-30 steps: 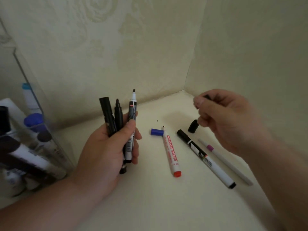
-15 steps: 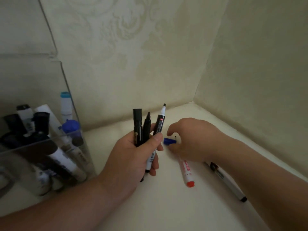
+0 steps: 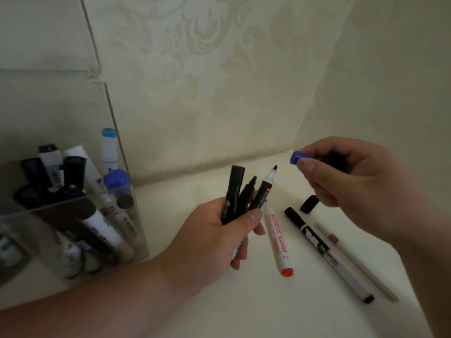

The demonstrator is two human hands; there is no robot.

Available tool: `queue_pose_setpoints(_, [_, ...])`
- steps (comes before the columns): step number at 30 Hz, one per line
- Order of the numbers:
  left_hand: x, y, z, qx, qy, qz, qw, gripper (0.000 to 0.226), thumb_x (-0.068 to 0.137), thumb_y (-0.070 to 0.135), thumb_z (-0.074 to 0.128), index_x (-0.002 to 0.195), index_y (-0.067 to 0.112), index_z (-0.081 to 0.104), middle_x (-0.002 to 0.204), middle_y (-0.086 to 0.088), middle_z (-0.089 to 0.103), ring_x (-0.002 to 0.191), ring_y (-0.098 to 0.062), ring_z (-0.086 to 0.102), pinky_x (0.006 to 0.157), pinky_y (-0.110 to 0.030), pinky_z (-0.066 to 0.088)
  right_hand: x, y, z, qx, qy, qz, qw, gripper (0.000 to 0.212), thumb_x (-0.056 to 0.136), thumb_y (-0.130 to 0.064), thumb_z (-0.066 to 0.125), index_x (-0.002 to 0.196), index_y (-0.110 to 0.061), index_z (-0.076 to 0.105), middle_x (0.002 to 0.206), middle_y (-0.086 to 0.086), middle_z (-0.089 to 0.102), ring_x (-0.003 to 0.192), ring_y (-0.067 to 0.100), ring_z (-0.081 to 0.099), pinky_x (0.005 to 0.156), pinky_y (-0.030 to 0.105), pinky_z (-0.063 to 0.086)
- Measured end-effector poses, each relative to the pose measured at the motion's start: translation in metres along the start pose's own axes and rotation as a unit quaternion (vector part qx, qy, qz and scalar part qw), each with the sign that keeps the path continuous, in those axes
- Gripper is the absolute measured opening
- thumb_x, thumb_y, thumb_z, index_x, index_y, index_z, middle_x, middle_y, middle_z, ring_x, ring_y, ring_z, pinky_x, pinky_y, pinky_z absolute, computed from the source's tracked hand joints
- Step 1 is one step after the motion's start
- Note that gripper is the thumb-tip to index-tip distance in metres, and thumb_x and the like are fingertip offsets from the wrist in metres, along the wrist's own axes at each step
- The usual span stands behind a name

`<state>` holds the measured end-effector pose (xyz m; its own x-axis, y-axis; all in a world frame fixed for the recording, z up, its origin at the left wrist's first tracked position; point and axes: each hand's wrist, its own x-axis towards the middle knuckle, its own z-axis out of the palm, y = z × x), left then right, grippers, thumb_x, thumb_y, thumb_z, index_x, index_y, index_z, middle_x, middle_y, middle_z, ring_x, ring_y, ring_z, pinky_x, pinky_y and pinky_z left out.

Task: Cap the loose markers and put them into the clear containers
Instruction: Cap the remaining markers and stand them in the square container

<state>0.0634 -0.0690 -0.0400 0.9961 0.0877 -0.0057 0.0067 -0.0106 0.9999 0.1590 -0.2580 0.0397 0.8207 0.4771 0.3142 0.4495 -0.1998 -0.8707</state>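
Pinching stubby blue cap (image 3: 297,157) | right hand (image 3: 353,181) | left hand (image 3: 214,235) gripping three markers (image 3: 234,191)

Right hand (image 3: 353,181) lifted blue cap (image 3: 298,157) — now aloft

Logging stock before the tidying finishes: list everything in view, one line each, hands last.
clear container: one, transparent, left on the table.
stored markers: several, black, white and blue, standing in the clear container.
black markers: three, one capped, two uncapped, upright in the left hand.
blue cap: one, blue, pinched in the right hand.
black cap: one, black, loose on the table.
whiteboard marker: one, white with red end, lying on the table.
black-and-white marker: one, black cap on, lying right of it.
thin pen: one, white with purple band, farthest right.
left hand: grips the black markers.
right hand: pinches the blue cap.
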Motion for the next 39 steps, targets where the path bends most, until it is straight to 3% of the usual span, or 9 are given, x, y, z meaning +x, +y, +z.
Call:
queue_pose_setpoints(4, [0.000,-0.003,0.007,0.064,0.020,-0.007,0.998,0.023,0.094,0.038,0.064,0.077,0.024,0.072,0.053,-0.002,0.057,0.049,-0.015,0.053,0.051,-0.028,0.048,-0.014,-0.006,0.011,0.065,-0.064,0.006,0.996,0.015,0.082,-0.027,0.067,0.095,-0.024,0.074,0.060,-0.005,0.049,0.050,0.020,0.033,0.051,0.031,0.030])
queue_pose_setpoints(10, [-0.001,-0.004,0.010,0.098,0.032,0.004,0.995,0.020,0.092,0.037,0.067,0.076,0.027,0.072,0.053,-0.002,0.059,0.046,-0.013,0.053,0.050,-0.026,0.047,-0.015,-0.005,0.010,0.003,-0.072,0.001,0.997,0.012,0.080,-0.032,0.069,0.089,-0.025,0.074,0.062,-0.003,0.061,0.050,0.018,0.038,0.056,0.034,0.034])
queue_pose_setpoints(15, [-0.003,-0.004,0.012,0.123,0.034,0.015,0.992,0.021,0.093,0.036,0.067,0.075,0.027,0.070,0.051,0.007,0.059,0.045,-0.006,0.055,0.050,-0.019,0.047,-0.017,-0.010,0.012,-0.075,-0.057,-0.016,0.995,0.010,0.089,-0.038,0.071,0.088,-0.029,0.074,0.059,-0.008,0.060,0.050,0.008,0.046,0.050,0.026,0.039])
queue_pose_setpoints(18, [-0.003,-0.002,0.012,0.118,0.033,0.009,0.992,0.018,0.092,0.035,0.067,0.077,0.026,0.071,0.051,0.006,0.058,0.046,-0.006,0.054,0.050,-0.016,0.047,-0.020,-0.016,0.012,-0.102,-0.052,-0.018,0.993,0.013,0.080,-0.036,0.064,0.087,-0.031,0.075,0.060,-0.010,0.063,0.049,0.006,0.052,0.049,0.014,0.038])
queue_pose_setpoints(23, [-0.004,-0.001,0.011,0.118,0.033,0.012,0.992,0.019,0.092,0.035,0.067,0.078,0.023,0.072,0.052,0.006,0.057,0.046,-0.006,0.054,0.050,-0.017,0.046,-0.020,-0.015,0.012,-0.109,-0.042,-0.022,0.993,0.009,0.085,-0.035,0.067,0.089,-0.033,0.074,0.064,-0.014,0.068,0.057,0.006,0.062,0.053,0.010,0.041])
queue_pose_setpoints(28, [-0.003,0.000,0.012,0.113,0.035,0.012,0.993,0.020,0.092,0.034,0.067,0.077,0.021,0.071,0.051,0.006,0.056,0.045,-0.006,0.053,0.050,-0.017,0.045,-0.023,-0.014,0.005,-0.138,-0.070,-0.023,0.988,0.002,0.091,-0.038,0.068,0.093,-0.036,0.068,0.075,-0.006,0.071,0.055,0.012,0.058,0.054,0.028,0.044])
queue_pose_setpoints(32, [-0.003,0.002,0.012,0.099,0.037,0.010,0.994,0.018,0.094,0.029,0.068,0.078,0.021,0.070,0.049,0.010,0.057,0.043,-0.006,0.052,0.049,-0.016,0.044,-0.028,-0.012,0.007,-0.199,-0.106,-0.001,0.974,0.019,0.076,-0.049,0.064,0.092,-0.039,0.059,0.081,-0.006,0.072,0.068,0.017,0.066,0.065,0.046,0.056])
queue_pose_setpoints(36, [-0.004,0.001,0.012,0.099,0.035,0.009,0.994,0.019,0.093,0.029,0.067,0.076,0.021,0.070,0.049,0.009,0.056,0.045,-0.006,0.052,0.049,-0.016,0.044,-0.029,-0.016,0.007,-0.247,-0.152,-0.010,0.957,0.026,0.084,-0.056,0.047,0.110,-0.052,0.048,0.081,-0.025,0.070,0.067,0.004,0.063,0.062,0.015,0.045])
queue_pose_setpoints(39, [-0.003,0.001,0.011,0.097,0.036,0.009,0.995,0.020,0.094,0.031,0.067,0.076,0.022,0.070,0.050,0.008,0.058,0.045,-0.006,0.053,0.050,-0.017,0.044,-0.029,-0.020,0.004,-0.218,-0.099,-0.045,0.970,0.024,0.095,-0.058,0.047,0.111,-0.048,0.061,0.082,-0.024,0.073,0.057,0.016,0.059,0.052,0.023,0.047])
